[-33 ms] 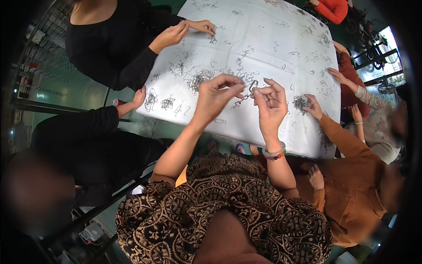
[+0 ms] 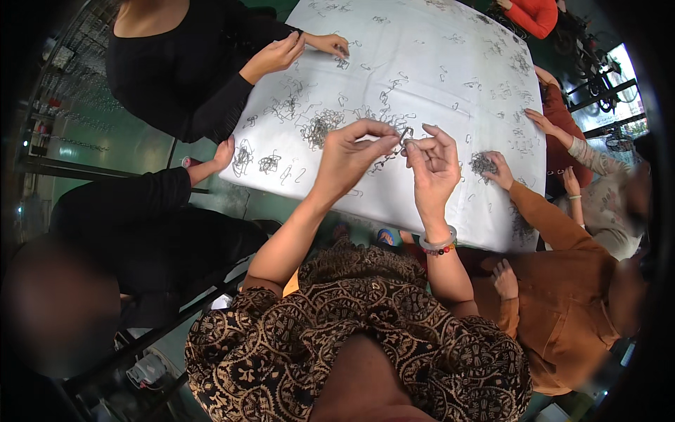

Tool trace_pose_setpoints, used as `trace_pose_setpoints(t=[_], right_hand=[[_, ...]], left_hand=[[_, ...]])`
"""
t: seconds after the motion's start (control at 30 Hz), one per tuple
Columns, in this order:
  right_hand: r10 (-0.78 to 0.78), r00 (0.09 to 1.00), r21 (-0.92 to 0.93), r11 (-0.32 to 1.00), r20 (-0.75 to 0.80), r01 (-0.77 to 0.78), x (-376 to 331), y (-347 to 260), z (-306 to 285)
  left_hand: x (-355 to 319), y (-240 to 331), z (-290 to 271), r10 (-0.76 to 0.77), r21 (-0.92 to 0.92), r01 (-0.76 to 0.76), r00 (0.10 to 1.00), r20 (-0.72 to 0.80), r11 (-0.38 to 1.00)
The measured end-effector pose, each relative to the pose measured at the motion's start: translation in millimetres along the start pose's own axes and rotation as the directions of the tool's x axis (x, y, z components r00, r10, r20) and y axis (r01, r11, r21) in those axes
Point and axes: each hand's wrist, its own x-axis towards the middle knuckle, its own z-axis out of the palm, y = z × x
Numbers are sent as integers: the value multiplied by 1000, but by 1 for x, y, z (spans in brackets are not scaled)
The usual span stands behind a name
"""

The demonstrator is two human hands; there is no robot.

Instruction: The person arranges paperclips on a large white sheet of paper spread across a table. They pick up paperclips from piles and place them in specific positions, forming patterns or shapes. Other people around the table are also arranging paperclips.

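Above the near part of the white-covered table, my right hand point(image 2: 436, 163) pinches a small dark bent wire hook point(image 2: 407, 132) between thumb and fingers, its other fingers curled loosely upward. My left hand point(image 2: 357, 151) is closed in a pinch, thumb and forefinger meeting right beside that hook. Whether a piece sits between the left fingertips is too small to make out. Beneath my hands lie loose wire hooks point(image 2: 380, 166), partly hidden by the fingers. A dense pile of similar hooks point(image 2: 322, 129) lies just left of my left hand.
White cloth point(image 2: 394, 211) covers the table, with scattered hooks across it. A brown-sleeved person's hand point(image 2: 500, 171) touches a hook pile point(image 2: 482, 164) at right. A black-sleeved person's hands point(image 2: 278, 56) work at the far left; another hand point(image 2: 223, 153) rests on the left edge.
My left hand has moved slightly right, bringing its pinched fingertips up to the hook. My right hand stays nearly in place.
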Motion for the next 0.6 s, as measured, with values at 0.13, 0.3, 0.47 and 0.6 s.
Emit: trace_pose_setpoints(t=[0.13,0.3,0.47,0.6], right_hand=[[-22,1000,2,1000,-1,22,-9,2,5],[-218,976,-173,961,4,216,-14,15,19],[-145,983,-187,968,117,165,-15,38,-5],[91,991,-375,919,-98,-121,32,115,-65]], left_hand=[[-4,21,13,245,334,-240,969,28,912],[-10,18,15,171,165,-153,980,-102,974],[-24,27,11,106,42,-102,986,-130,994],[-30,39,4,130,58,-123,980,-153,991]])
